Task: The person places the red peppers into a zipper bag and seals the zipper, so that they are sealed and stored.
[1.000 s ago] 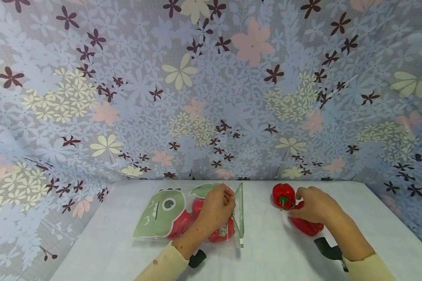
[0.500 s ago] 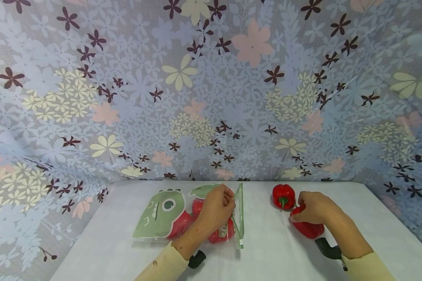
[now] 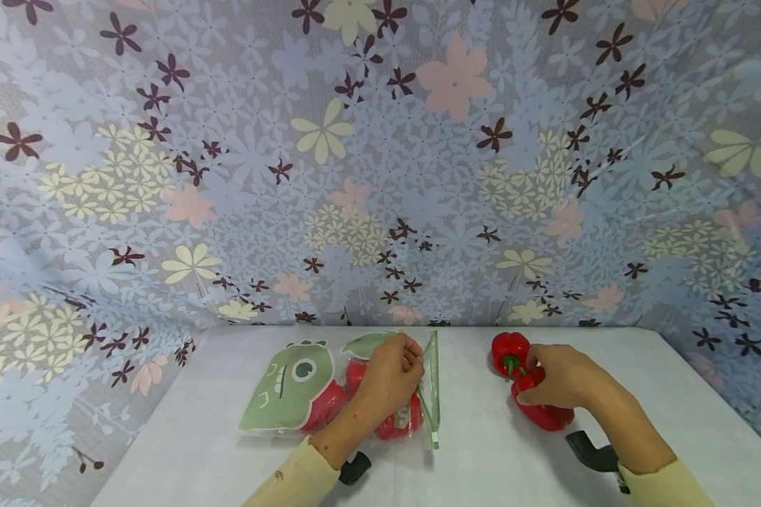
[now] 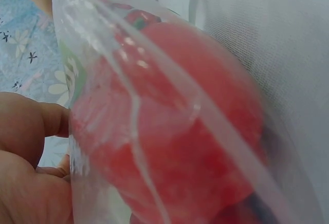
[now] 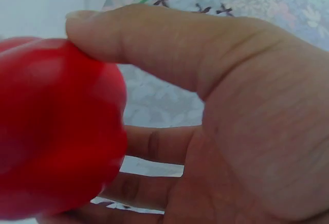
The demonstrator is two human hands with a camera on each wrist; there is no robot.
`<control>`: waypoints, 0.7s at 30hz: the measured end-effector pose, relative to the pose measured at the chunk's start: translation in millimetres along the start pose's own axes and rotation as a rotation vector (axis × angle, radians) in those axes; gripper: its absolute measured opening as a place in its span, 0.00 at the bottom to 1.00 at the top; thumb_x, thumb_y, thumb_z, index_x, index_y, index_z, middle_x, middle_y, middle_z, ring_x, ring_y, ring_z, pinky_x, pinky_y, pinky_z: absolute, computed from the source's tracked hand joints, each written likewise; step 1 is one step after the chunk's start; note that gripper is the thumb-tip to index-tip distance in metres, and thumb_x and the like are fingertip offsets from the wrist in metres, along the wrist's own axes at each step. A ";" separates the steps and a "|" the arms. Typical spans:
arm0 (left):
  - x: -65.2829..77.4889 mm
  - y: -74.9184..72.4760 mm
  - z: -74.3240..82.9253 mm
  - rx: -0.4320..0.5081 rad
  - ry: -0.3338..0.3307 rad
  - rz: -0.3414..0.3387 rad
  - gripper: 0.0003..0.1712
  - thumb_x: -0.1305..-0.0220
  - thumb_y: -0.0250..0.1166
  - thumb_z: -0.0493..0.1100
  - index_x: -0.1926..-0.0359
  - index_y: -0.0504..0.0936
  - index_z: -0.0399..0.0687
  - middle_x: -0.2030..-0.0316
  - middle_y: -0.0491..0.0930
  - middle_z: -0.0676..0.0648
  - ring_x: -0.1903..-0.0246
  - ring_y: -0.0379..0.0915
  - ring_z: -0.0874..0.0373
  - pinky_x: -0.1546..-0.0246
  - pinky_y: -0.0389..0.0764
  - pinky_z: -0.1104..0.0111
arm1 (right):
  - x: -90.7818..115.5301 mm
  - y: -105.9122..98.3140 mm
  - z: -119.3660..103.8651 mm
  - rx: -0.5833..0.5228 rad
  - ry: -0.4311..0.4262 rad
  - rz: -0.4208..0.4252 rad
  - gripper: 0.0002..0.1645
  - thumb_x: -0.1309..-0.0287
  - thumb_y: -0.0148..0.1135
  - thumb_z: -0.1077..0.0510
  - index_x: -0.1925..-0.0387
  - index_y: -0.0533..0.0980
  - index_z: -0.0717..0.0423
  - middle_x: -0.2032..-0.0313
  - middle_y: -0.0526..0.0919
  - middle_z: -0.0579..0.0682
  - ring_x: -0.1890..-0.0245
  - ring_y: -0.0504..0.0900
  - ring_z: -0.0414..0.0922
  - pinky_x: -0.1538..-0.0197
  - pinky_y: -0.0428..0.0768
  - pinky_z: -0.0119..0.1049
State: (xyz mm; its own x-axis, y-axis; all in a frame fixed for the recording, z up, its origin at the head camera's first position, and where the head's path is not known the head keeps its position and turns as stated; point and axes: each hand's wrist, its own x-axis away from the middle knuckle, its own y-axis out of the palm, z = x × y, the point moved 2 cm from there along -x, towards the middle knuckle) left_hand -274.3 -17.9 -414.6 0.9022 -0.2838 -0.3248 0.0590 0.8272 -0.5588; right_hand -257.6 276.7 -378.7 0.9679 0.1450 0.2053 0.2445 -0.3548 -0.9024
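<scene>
Beyond your table runs one flower-patterned cloth (image 3: 380, 183); the white tabletop (image 3: 469, 458) lies in front of it. One clear zip bag with a green dinosaur print (image 3: 288, 387) sits left of centre, mouth to the right, unmoved since the earlier frames. Both your hands are in view. Your left hand (image 3: 392, 373) has its fingers bent in, pinching the bag near its mouth, as before. Your right hand (image 3: 567, 377), thumb and fingers spread around the near red bell pepper (image 3: 545, 417), has shifted slightly left with it. You have two loose peppers on the right: this gripped one, and the far red bell pepper (image 3: 509, 346), just beyond it, ungripped. The bag holds more red peppers, at least two; you can't count them exactly.
</scene>
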 end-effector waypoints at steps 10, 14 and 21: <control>0.1 0.2 -1.4 0.003 -0.004 -0.002 0.04 0.29 0.65 0.34 0.57 0.80 0.44 0.67 0.79 0.52 0.71 0.75 0.66 0.69 0.81 0.73 | 8.5 -3.2 -22.0 -0.053 -0.091 0.082 0.43 0.60 0.88 0.50 0.46 0.76 0.65 0.52 0.84 0.58 0.53 0.82 0.55 0.66 0.89 0.49; 0.7 -0.2 -0.9 -0.003 -0.007 -0.002 0.03 0.29 0.64 0.34 0.57 0.80 0.45 0.67 0.79 0.53 0.71 0.75 0.66 0.68 0.81 0.73 | 9.5 -0.6 -26.5 -0.092 -0.128 0.106 0.48 0.61 0.88 0.51 0.42 0.72 0.67 0.49 0.82 0.59 0.50 0.81 0.57 0.64 0.89 0.49; -0.1 -0.7 1.2 -0.017 0.008 -0.001 0.03 0.28 0.64 0.34 0.56 0.80 0.44 0.67 0.79 0.52 0.71 0.74 0.65 0.69 0.80 0.73 | 10.1 5.6 -32.7 -0.081 -0.154 0.171 0.56 0.61 0.86 0.50 0.33 0.70 0.68 0.45 0.78 0.63 0.47 0.79 0.60 0.62 0.89 0.53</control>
State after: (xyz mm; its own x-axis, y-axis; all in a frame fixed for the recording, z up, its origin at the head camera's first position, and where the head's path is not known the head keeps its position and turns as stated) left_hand -273.9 -17.8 -413.2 0.8989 -0.2883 -0.3300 0.0524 0.8184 -0.5722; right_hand -244.6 245.9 -369.3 0.9769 0.2134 -0.0133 0.0880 -0.4579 -0.8846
